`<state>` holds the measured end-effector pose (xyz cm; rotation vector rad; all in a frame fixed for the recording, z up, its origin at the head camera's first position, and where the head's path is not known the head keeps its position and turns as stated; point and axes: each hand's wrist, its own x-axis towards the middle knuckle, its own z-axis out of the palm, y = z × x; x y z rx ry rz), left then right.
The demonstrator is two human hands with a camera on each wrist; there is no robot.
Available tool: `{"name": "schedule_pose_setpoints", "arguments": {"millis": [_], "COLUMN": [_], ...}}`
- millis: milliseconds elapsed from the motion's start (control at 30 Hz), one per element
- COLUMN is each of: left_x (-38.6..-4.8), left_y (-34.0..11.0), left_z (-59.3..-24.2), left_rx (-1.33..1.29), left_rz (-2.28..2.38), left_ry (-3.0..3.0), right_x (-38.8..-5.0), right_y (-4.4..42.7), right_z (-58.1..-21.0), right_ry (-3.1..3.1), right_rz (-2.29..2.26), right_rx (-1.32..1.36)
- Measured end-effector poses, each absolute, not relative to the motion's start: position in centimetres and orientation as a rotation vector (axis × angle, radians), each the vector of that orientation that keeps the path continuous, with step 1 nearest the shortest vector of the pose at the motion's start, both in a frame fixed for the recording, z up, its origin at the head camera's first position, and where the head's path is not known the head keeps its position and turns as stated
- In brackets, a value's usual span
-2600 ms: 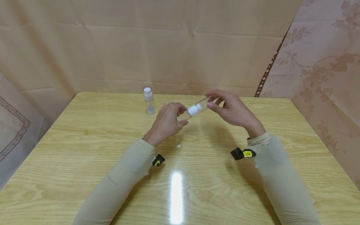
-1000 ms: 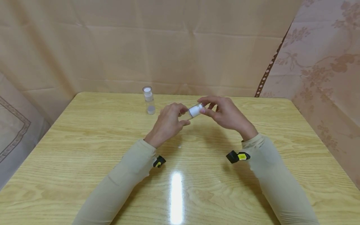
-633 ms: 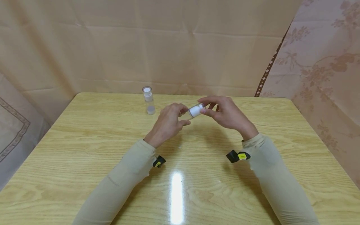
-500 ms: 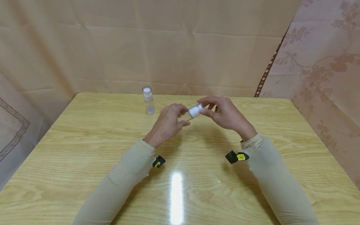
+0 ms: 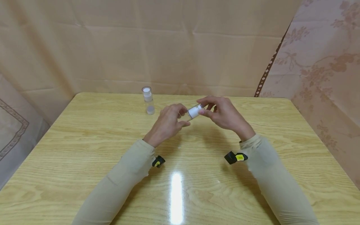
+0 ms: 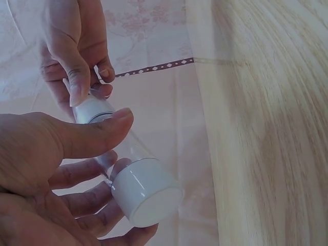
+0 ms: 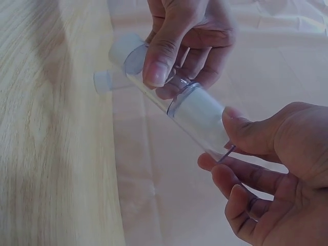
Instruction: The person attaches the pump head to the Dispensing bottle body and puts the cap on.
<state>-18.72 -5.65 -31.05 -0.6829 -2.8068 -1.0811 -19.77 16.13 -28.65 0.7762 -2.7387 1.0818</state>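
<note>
Above the table, a small clear pump bottle (image 5: 194,111) is held tilted between both hands. My left hand (image 5: 168,122) grips its transparent body, thumb on one side and fingers on the other. Its white base (image 6: 148,192) sticks out past those fingers in the left wrist view. At the other end, my right hand (image 5: 223,113) pinches a clear cap (image 7: 211,147) between thumb and fingers. That cap surrounds the white pump collar (image 7: 195,110); its open-looking rim edge shows near the right fingertips. A similar bottle (image 5: 150,107) stands upright left of my left hand, touched by neither.
The wood-grain table (image 5: 84,143) spreads under both arms, with a bright light reflection at the front. A beige cloth (image 5: 168,47) hangs behind its far edge, and patterned cloth (image 5: 332,78) hangs at the right.
Since the oldest frame, my right hand has come left toward my left hand, and the clear cap has slid down over the white pump collar. Only slight shifts show in the last second.
</note>
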Motion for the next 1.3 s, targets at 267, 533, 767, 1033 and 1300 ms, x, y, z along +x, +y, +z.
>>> {"name": "schedule_pose_setpoints", "arguments": {"millis": [267, 533, 767, 1033, 1300], "left_x": [-18.7, -18.7, -18.9, -19.3, -20.3], "left_y": [-5.8, -5.7, -5.6, -5.5, -5.9], "left_z": [-30.9, -31.0, -31.4, -32.0, -33.2], "left_rx": [-0.663, -0.644, -0.655, -0.607, -0.463], "left_rz": [-1.114, -1.125, -1.073, -1.128, -1.348], "left_ry": [-2.817, -2.822, -2.797, -2.761, -2.702], "right_x": [-19.8, -19.5, -19.4, -19.5, -19.6], "right_y": [15.9, 15.5, 15.2, 15.4, 16.1], "right_z": [-28.9, -28.9, -28.9, -29.0, -28.9], "right_ry": [-2.718, -2.737, -2.745, -2.788, -2.847], "right_rz": [1.076, 1.038, 0.998, 0.935, 0.926], "right_rx": [0.770, 0.746, 0.729, 0.751, 0.653]}}
